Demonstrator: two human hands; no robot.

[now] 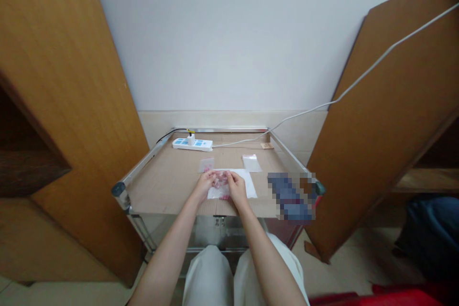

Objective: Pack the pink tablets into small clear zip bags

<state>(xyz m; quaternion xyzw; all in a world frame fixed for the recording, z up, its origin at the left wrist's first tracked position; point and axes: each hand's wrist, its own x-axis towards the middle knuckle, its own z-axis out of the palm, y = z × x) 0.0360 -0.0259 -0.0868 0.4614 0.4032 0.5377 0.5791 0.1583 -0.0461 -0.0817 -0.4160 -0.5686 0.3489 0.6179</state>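
Both of my hands meet at the middle of a small cardboard-covered table (165, 181). My left hand (203, 186) and my right hand (236, 189) pinch the two sides of a small clear plastic bag with pink pieces (220, 179) inside. The bag is held just above a white sheet (249, 186) lying on the table. A few pink pieces (224, 197) lie on the sheet between my wrists. The fingers of both hands are closed on the bag.
Another small bag with pink pieces (206, 165) and a flat clear bag (251, 162) lie behind the sheet. A white power strip (192, 144) with a plugged charger and cable sits at the back. Wooden boards (387, 119) lean at both sides. A blurred dark object (292, 196) lies at the right.
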